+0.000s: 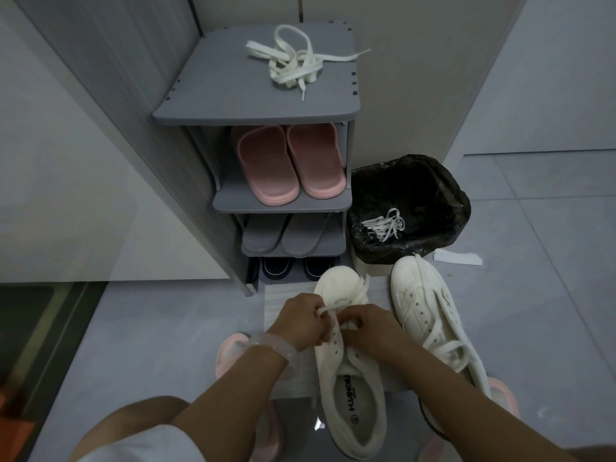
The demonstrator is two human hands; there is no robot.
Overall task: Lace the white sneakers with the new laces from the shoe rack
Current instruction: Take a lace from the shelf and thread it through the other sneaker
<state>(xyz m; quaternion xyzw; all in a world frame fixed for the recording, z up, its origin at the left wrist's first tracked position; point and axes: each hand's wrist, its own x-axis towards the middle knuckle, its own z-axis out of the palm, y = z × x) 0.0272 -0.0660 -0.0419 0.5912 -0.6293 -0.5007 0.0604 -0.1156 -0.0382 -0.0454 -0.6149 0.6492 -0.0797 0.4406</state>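
Note:
Two white sneakers stand on the floor in front of the grey shoe rack. The left sneaker is under both hands. My left hand pinches a white lace at the shoe's front eyelets, and the lace trails over the toe. My right hand grips the lace on the tongue side. The right sneaker lies beside it with a lace threaded loosely through it. A bundle of white laces lies on the rack's top shelf.
Pink slippers, grey slippers and dark shoes fill the rack's lower shelves. A black-lined bin right of the rack holds old white laces. A white paper scrap lies on the floor. Walls close in left and behind.

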